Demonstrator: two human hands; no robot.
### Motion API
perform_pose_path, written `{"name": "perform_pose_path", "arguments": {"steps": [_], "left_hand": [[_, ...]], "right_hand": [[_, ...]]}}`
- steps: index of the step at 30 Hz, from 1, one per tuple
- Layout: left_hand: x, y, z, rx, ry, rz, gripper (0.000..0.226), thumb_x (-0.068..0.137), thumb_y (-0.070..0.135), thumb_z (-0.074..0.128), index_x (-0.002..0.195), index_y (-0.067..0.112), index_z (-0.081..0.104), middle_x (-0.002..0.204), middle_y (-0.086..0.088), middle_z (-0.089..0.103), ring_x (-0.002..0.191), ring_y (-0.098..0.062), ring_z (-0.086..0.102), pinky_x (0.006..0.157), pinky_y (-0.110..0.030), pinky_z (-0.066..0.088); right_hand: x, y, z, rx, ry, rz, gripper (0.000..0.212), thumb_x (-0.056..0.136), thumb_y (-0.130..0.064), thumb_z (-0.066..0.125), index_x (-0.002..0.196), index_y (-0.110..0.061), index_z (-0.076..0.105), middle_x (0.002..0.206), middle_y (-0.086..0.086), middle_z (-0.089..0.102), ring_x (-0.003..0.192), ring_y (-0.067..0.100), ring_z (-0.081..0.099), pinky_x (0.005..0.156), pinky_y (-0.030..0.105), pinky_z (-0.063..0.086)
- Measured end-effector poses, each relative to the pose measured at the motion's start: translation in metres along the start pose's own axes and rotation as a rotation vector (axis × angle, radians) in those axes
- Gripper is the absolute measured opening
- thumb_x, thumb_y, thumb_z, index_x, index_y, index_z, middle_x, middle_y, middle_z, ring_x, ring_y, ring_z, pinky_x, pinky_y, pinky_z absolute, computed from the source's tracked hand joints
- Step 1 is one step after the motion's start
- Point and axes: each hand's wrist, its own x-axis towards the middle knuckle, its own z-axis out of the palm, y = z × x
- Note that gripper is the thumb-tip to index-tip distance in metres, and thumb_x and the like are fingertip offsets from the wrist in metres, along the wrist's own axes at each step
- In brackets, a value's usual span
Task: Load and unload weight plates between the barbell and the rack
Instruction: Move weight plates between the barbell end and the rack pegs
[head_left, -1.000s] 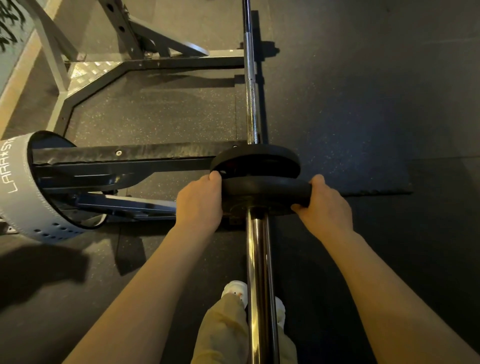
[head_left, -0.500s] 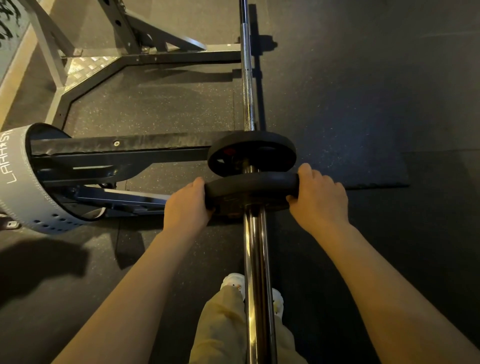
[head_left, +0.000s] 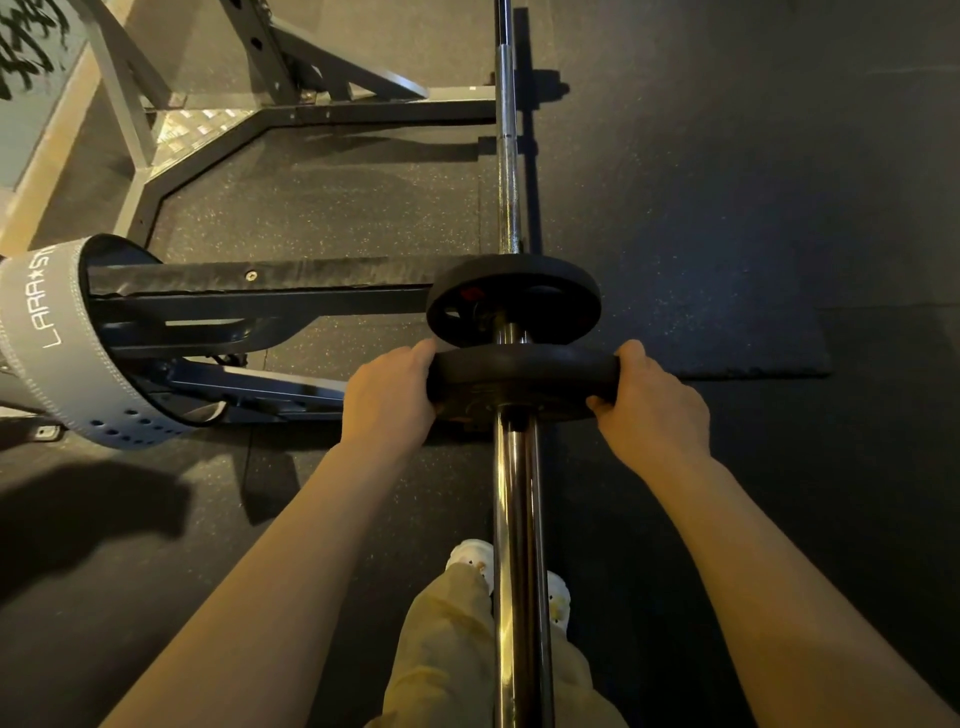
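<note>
- The near plate (head_left: 522, 376) sat on the bar's (head_left: 514, 519) sleeve, edge-on to us, a little way short of the far plate (head_left: 545, 291), with a bare stretch of sleeve showing between the two.
- Our left hand (head_left: 387, 400) gripped its left rim and our right hand (head_left: 652, 410) its right rim, fingers curled over the edge on opposite sides, the two hands well apart with the bar running between them.
- We judged the plate small, stiff and dense: heavy for its size but within a two-handed hold, and not fragile.
- Its dark face looked matt, likely rubber or painted iron, so we expected a fair grip; the smooth rounded rim offered nothing to hook onto.
- The best hold, we judged, was the one we had: opposite points of the rim, level with the bore, so the plate stayed square to the sleeve and did not bind.
- The chrome sleeve looked slick, so we expected the plate to slide freely along it and drop its full weight into our hands once it came off the end.
- Our shoes (head_left: 470, 558) stood right under the bar, a risk if the plate slipped.
- The bar lay across the rack's (head_left: 260, 296) arm to our left, where a grey belt (head_left: 49, 343) was looped.
- Dark rubber floor (head_left: 727, 208) lay all round.
</note>
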Motion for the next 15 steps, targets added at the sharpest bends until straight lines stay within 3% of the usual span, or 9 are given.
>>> {"name": "perform_pose_path", "arguments": {"steps": [7, 12, 15], "left_hand": [[0.022, -0.002, -0.008, 0.012, -0.115, 0.012, 0.038, 0.086, 0.018, 0.068, 0.122, 0.02, 0.055, 0.11, -0.003, 0.065, 0.105, -0.023, 0.059, 0.089, -0.035, 0.044], [0.008, -0.003, 0.004, -0.029, -0.022, -0.018, 0.029, 0.087, 0.017, 0.067, 0.114, 0.019, 0.055, 0.106, -0.002, 0.065, 0.1, -0.021, 0.06, 0.087, -0.034, 0.045], [-0.001, -0.007, 0.011, -0.062, 0.018, -0.015, 0.029, 0.087, 0.019, 0.068, 0.113, 0.018, 0.055, 0.107, -0.003, 0.065, 0.1, -0.02, 0.06, 0.088, -0.034, 0.045]], "right_hand": [[0.015, -0.01, -0.01, -0.052, -0.137, 0.048, 0.046, 0.089, -0.032, 0.064, 0.123, -0.017, 0.036, 0.108, 0.005, 0.054, 0.081, 0.016, 0.048, 0.065, 0.034, 0.04], [0.004, -0.007, -0.003, 0.006, -0.032, 0.037, 0.039, 0.089, -0.03, 0.063, 0.116, -0.018, 0.037, 0.108, 0.005, 0.054, 0.078, 0.015, 0.05, 0.063, 0.033, 0.042], [-0.003, -0.009, -0.001, 0.002, 0.009, 0.01, 0.04, 0.089, -0.029, 0.062, 0.117, -0.017, 0.037, 0.11, 0.006, 0.055, 0.087, 0.021, 0.057, 0.073, 0.038, 0.046]]}}
